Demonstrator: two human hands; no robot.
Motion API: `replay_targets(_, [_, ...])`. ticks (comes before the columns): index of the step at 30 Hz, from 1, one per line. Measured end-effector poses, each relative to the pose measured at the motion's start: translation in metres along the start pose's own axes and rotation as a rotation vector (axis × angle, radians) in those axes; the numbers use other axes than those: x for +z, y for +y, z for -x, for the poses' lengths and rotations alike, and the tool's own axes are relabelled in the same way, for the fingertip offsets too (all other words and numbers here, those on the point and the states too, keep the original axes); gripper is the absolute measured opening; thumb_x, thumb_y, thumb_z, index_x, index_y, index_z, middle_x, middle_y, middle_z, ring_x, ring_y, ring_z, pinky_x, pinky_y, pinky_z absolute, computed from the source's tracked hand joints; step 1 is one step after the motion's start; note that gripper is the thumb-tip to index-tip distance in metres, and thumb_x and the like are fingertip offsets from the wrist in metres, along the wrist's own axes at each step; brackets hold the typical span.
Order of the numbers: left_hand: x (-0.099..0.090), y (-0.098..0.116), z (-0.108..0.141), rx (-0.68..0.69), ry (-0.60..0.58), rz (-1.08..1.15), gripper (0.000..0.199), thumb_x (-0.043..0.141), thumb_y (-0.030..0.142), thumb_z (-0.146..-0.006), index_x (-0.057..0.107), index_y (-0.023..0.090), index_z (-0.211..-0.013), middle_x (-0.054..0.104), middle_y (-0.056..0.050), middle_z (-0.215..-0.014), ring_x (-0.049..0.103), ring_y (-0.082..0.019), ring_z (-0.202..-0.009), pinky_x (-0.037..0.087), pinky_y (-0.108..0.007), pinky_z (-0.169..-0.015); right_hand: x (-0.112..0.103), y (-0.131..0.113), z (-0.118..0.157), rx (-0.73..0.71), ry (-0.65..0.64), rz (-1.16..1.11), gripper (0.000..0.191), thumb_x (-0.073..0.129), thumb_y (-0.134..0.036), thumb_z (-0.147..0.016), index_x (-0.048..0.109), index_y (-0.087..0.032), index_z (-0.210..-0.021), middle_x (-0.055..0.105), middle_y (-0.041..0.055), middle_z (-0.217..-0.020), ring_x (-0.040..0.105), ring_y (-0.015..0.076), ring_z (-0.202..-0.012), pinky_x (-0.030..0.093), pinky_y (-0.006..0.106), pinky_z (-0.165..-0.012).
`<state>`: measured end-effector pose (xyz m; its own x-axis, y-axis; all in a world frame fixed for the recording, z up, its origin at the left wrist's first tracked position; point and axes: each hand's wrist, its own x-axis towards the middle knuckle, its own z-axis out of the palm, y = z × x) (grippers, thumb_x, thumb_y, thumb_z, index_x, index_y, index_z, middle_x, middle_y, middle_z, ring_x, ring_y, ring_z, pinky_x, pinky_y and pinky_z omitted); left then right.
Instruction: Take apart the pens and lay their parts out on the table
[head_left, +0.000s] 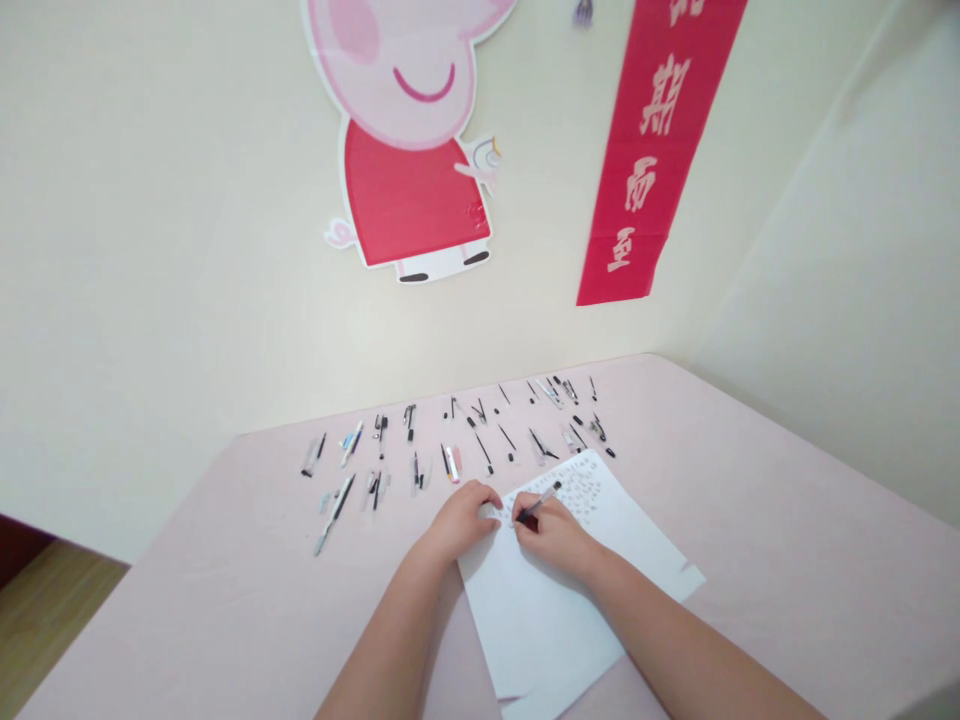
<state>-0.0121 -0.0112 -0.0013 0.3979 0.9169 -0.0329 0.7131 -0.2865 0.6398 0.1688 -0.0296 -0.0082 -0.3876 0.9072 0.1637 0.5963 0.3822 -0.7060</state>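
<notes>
White paper (551,620) lies at a slant on the pink tabletop, with rows of small dark handwritten marks across its upper part. My right hand (555,535) rests on the sheet, its fingers closed around a black-and-clear pen (541,500). The pen leans up to the right; its tip is hidden by the fingers. Just left of it, my left hand (461,520) lies at the sheet's upper left edge, thumb and forefinger bent and apart, holding nothing. Under the top sheet, the edge of another sheet (691,578) shows.
Several pens, caps and pen parts (418,470) are laid out in rows beyond the paper. The pink tabletop (787,520) meets a pale wall (187,200) at the back. On that wall hang a pink pig cutout (416,195) and a red banner (652,140).
</notes>
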Motion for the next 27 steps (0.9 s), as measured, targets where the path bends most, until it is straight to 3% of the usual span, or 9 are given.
replay_targets(15, [0.0, -0.001, 0.0, -0.018, -0.002, 0.015, 0.023, 0.058, 0.012, -0.065, 0.062, 0.019, -0.087, 0.06, -0.002, -0.09, 0.054, -0.017, -0.09, 0.04, -0.028, -0.083, -0.002, 0.007, -0.004, 0.088, 0.088, -0.246, 0.008, 0.046, -0.018, -0.07, 0.054, -0.019, -0.071, 0.05, -0.004, -0.059, 0.048, 0.0122, -0.058, 0.038, 0.023, -0.058])
replay_targets(20, [-0.006, 0.002, 0.001, -0.035, 0.009, 0.142, 0.029, 0.054, 0.007, -0.063, 0.059, 0.018, -0.089, 0.06, -0.001, -0.086, 0.054, -0.015, -0.084, 0.042, -0.026, -0.077, -0.01, 0.007, -0.005, 0.087, 0.167, -0.3, 0.013, 0.045, -0.021, -0.074, 0.057, -0.019, -0.078, 0.058, -0.0007, -0.071, 0.052, 0.014, -0.066, 0.042, 0.025, -0.062])
replay_targets(23, [-0.011, 0.008, 0.001, -0.058, 0.023, 0.172, 0.036, 0.05, 0.003, -0.062, 0.056, 0.018, -0.095, 0.059, 0.0, -0.083, 0.054, -0.013, -0.078, 0.042, -0.024, -0.072, -0.013, 0.005, -0.005, 0.078, 0.244, -0.331, 0.02, 0.045, -0.028, -0.079, 0.06, -0.018, -0.088, 0.061, 0.0021, -0.078, 0.055, 0.0153, -0.07, 0.044, 0.026, -0.064])
replay_targets(27, [-0.016, 0.018, 0.003, -0.038, 0.037, 0.116, 0.037, 0.046, 0.0, -0.062, 0.058, 0.017, -0.092, 0.059, -0.002, -0.083, 0.053, -0.013, -0.079, 0.042, -0.024, -0.073, -0.011, 0.002, -0.003, 0.11, 0.293, -0.382, 0.035, 0.037, -0.036, -0.085, 0.056, -0.017, -0.108, 0.064, 0.0048, -0.086, 0.049, 0.0109, -0.051, 0.042, 0.023, -0.05])
